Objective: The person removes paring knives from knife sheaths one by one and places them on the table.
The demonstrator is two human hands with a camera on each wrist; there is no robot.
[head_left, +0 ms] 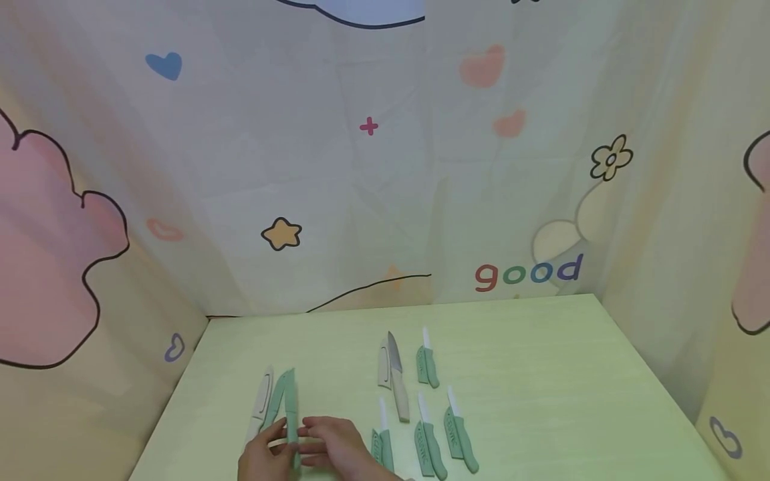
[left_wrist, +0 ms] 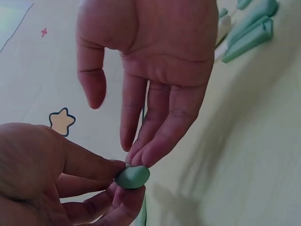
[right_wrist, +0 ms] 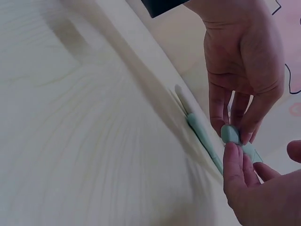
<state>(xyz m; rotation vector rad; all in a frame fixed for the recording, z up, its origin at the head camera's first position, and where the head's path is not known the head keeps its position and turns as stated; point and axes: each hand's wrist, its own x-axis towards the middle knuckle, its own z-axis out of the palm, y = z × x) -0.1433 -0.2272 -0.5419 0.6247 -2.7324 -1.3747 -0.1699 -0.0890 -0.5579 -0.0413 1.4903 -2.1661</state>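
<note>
My left hand [head_left: 265,457] pinches the handle of a green knife [head_left: 291,394] between thumb and fingers, its sheathed tip pointing away from me. My right hand [head_left: 341,446] reaches in from the right; its fairly straight fingertips touch the side of that handle, and its thumb stands apart in the left wrist view. Seen end-on there, the green handle butt [left_wrist: 133,177] pokes out between the hands. Just left of the held knife lie another green knife [head_left: 275,399] and a whitish sheathed knife [head_left: 262,399], both partly hidden by my left hand.
Right of my hands lie several green-handled knives [head_left: 433,449] with bare white blades, green sheaths [head_left: 421,449] beside them. Farther back, a beige knife [head_left: 398,391] with a grey blade lies by its beige sheath [head_left: 383,364]. A patterned curtain [head_left: 337,174] borders the pale green table [head_left: 541,374].
</note>
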